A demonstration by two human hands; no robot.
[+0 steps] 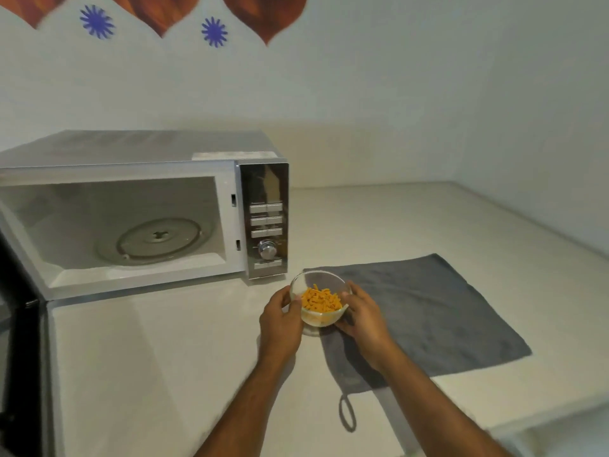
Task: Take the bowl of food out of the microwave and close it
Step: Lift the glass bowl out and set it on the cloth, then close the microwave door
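A clear glass bowl [313, 283] with orange food in it is held between both hands, just in front of the microwave's control panel and over the left edge of a grey cloth. My left hand [280, 319] grips its left side and my right hand [364, 316] grips its right side. The silver microwave [138, 153] stands at the left with its cavity open; only the glass turntable [158, 240] is inside. Its dark door [19, 341] is swung open at the far left edge of the view.
A grey cloth [438, 311] with a hanging loop lies flat on the white counter [164, 357] to the right of the microwave. White walls close the counter at the back and right. The counter's front edge runs at the lower right.
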